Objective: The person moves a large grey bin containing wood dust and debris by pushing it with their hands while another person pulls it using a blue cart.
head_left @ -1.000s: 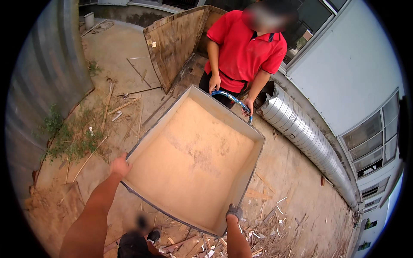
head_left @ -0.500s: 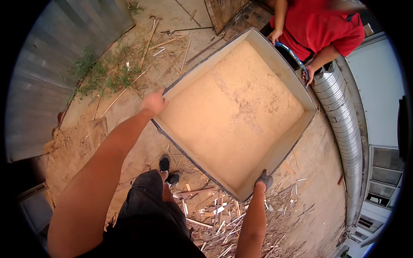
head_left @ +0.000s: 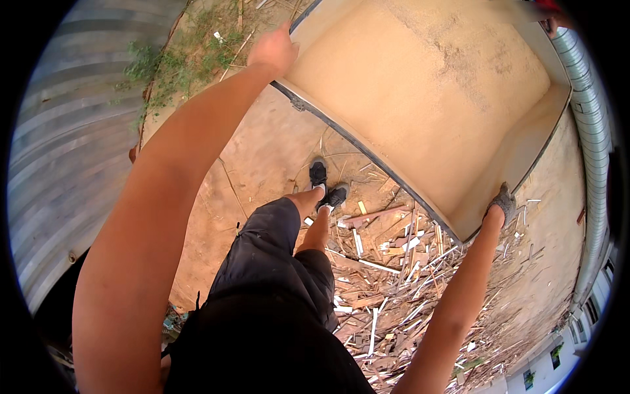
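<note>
The tan, stained, dark-rimmed bin (head_left: 525, 141) is held ahead of the shoes (head_left: 318, 173), its edges gripped by curled left hand (head_left: 274, 51) and gloved right hand (head_left: 503, 205); footing is cluttered by scraps (head_left: 367, 301).

Head view: left fisheye camera of a head-worn pair, facing steeply down the wearer's front. Bare forearms (head_left: 177, 171) appear nearest; black shoes (head_left: 318, 173) and the pale, dark-rimmed, straight-sided container (head_left: 523, 144) stand farther off, the latter cropped above.
</note>
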Action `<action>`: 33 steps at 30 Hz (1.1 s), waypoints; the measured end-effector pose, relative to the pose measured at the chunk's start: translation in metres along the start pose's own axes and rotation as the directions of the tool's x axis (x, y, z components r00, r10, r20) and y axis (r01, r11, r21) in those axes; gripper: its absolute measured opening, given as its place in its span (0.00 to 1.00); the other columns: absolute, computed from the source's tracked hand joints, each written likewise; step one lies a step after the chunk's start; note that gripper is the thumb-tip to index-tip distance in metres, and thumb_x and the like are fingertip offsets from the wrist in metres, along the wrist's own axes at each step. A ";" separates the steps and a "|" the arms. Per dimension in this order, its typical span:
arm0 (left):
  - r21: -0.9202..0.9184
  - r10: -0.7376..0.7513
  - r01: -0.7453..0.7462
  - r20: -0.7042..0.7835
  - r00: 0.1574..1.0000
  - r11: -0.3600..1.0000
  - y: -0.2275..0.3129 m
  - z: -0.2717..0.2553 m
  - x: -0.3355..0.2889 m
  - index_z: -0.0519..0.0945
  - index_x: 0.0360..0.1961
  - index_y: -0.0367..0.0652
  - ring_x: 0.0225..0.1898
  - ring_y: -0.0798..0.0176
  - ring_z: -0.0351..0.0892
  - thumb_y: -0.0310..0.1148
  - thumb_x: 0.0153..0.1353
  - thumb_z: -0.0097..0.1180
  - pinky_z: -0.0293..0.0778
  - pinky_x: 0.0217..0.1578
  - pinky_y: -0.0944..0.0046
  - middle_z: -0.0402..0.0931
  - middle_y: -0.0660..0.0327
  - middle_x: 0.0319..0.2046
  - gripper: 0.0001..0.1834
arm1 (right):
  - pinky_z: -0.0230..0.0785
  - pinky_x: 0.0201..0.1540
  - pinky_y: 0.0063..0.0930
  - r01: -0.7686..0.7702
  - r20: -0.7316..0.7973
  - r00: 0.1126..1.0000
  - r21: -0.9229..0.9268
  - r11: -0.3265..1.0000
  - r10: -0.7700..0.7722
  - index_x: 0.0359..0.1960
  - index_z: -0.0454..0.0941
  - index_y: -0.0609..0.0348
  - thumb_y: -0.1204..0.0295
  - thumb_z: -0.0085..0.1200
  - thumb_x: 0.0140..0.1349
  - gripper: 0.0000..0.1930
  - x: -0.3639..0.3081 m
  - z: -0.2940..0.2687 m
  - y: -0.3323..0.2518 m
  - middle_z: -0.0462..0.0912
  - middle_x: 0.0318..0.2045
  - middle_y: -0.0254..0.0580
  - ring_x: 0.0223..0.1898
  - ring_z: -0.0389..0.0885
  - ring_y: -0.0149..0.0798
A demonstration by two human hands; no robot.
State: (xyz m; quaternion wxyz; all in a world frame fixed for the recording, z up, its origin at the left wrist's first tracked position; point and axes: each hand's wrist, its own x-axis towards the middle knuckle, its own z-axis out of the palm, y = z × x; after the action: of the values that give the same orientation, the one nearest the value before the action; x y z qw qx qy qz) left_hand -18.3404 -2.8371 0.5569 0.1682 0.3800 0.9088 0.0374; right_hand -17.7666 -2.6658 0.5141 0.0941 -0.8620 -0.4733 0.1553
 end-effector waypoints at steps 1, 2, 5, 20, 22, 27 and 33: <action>0.007 0.031 -0.031 -0.009 0.999 0.999 -0.002 0.002 0.007 0.66 0.61 0.47 0.48 0.43 0.77 0.37 0.58 0.53 0.73 0.51 0.48 0.79 0.45 0.45 0.28 | 0.67 0.54 0.38 -0.011 0.015 1.000 0.036 0.999 0.010 0.56 0.72 0.70 0.49 0.59 0.54 0.37 0.002 0.000 0.004 0.77 0.54 0.54 0.52 0.76 0.52; 0.004 0.050 -0.050 -0.012 0.999 0.999 -0.005 0.005 0.012 0.67 0.61 0.47 0.48 0.43 0.77 0.37 0.58 0.53 0.73 0.51 0.48 0.79 0.46 0.45 0.28 | 0.67 0.54 0.38 -0.022 0.032 0.999 0.072 0.997 0.019 0.56 0.72 0.70 0.49 0.58 0.55 0.36 0.004 0.001 0.008 0.77 0.54 0.53 0.51 0.77 0.51; 0.004 0.076 -0.076 -0.017 0.997 0.997 -0.008 0.009 0.028 0.67 0.60 0.46 0.48 0.43 0.77 0.38 0.58 0.54 0.73 0.51 0.48 0.79 0.46 0.45 0.28 | 0.68 0.51 0.38 -0.046 0.121 0.992 0.231 0.972 0.018 0.56 0.72 0.68 0.51 0.59 0.55 0.35 -0.003 0.009 0.017 0.78 0.53 0.51 0.48 0.77 0.49; 0.098 0.322 -0.328 0.073 0.944 0.940 -0.010 -0.015 0.144 0.65 0.61 0.47 0.47 0.43 0.77 0.41 0.58 0.56 0.74 0.48 0.49 0.79 0.47 0.44 0.31 | 0.71 0.48 0.39 -0.284 0.067 0.959 0.282 0.917 0.276 0.51 0.76 0.66 0.59 0.59 0.57 0.26 -0.139 0.030 0.015 0.82 0.47 0.50 0.44 0.80 0.48; 0.063 0.380 -0.386 0.085 0.921 0.920 -0.021 -0.018 0.162 0.65 0.61 0.48 0.47 0.44 0.78 0.41 0.58 0.56 0.74 0.48 0.49 0.79 0.47 0.44 0.30 | 0.71 0.47 0.39 -0.342 0.034 0.940 0.096 0.935 0.340 0.51 0.76 0.67 0.60 0.59 0.57 0.25 -0.147 0.028 -0.002 0.82 0.46 0.50 0.43 0.81 0.47; -0.005 0.406 -0.406 -0.006 0.914 0.914 0.024 -0.028 0.210 0.70 0.54 0.33 0.43 0.43 0.80 0.33 0.52 0.56 0.75 0.45 0.49 0.79 0.42 0.41 0.28 | 0.73 0.37 0.40 -0.510 0.044 0.859 0.171 0.843 0.510 0.48 0.76 0.70 0.61 0.63 0.54 0.25 -0.148 0.019 -0.040 0.83 0.40 0.48 0.34 0.80 0.45; 0.096 0.534 -0.533 0.022 0.845 0.841 0.037 -0.025 0.274 0.70 0.54 0.35 0.47 0.41 0.78 0.36 0.53 0.54 0.73 0.50 0.47 0.78 0.41 0.43 0.27 | 0.69 0.29 0.40 -0.528 -0.018 0.841 0.197 0.826 0.541 0.34 0.79 0.66 0.63 0.65 0.53 0.17 -0.150 0.012 -0.062 0.78 0.26 0.40 0.24 0.72 0.40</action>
State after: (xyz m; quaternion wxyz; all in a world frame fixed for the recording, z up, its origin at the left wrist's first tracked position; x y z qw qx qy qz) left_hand -18.5028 -2.6164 0.5120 0.1298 0.6253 0.7685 0.0392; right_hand -17.8949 -2.7594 0.5482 0.1435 -0.9525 -0.1929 0.1870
